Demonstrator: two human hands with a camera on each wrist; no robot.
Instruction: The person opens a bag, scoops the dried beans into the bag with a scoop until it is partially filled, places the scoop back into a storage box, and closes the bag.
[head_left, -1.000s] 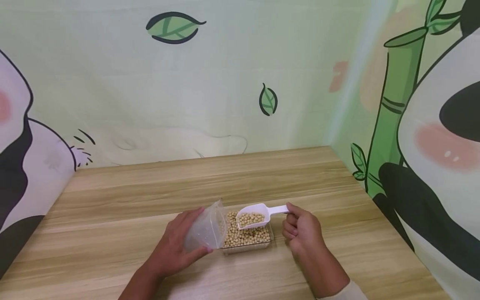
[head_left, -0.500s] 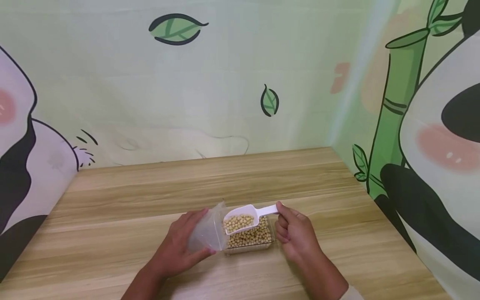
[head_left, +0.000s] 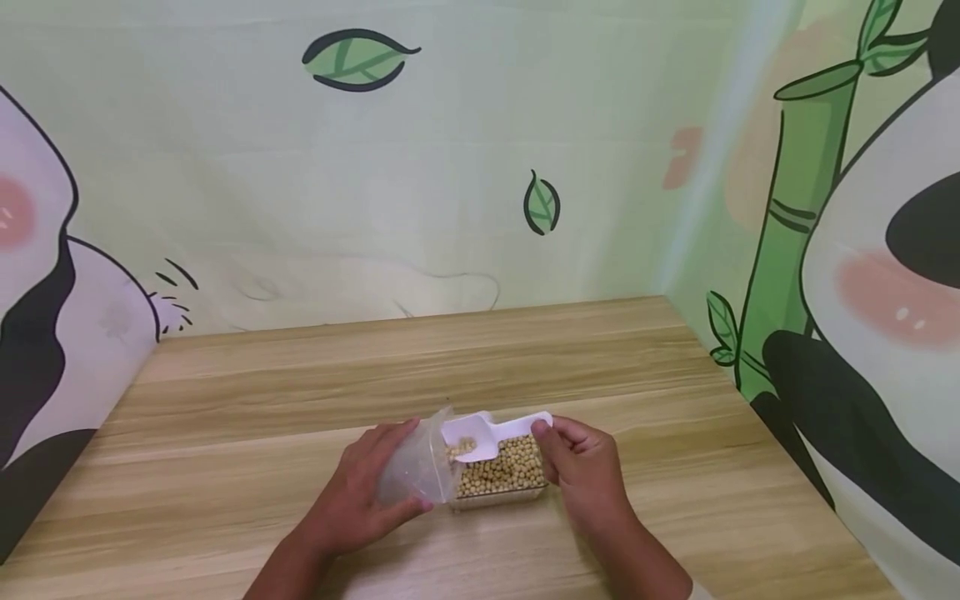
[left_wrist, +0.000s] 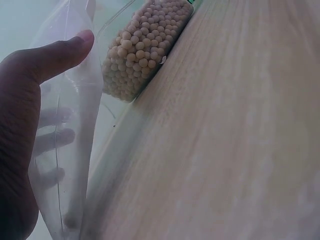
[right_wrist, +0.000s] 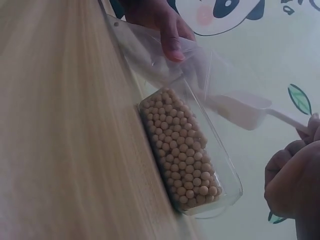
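Note:
My left hand (head_left: pixel 360 487) grips a clear plastic bag (head_left: pixel 405 468), thumb on the near side and fingers behind it; its mouth faces right. My right hand (head_left: pixel 592 475) pinches the handle of a white scoop (head_left: pixel 486 440). The scoop is tipped over at the bag's mouth, and a few pale soybeans (head_left: pixel 461 448) show along its lower left edge. Below it stands a clear rectangular container (head_left: pixel 498 501), filled with soybeans (right_wrist: pixel 180 150). In the left wrist view, the bag (left_wrist: pixel 75 105) looks mostly see-through, with fingers showing through it.
The wood-grain table (head_left: pixel 315 367) spreads around the container. Behind it hangs a pale green backdrop (head_left: pixel 465 125) printed with leaves, bamboo and pandas, with a second side at the right.
My right hand has moved the scoop left from over the container to the bag's mouth and turned it over, so most of its soybeans no longer show. The left hand stays almost still.

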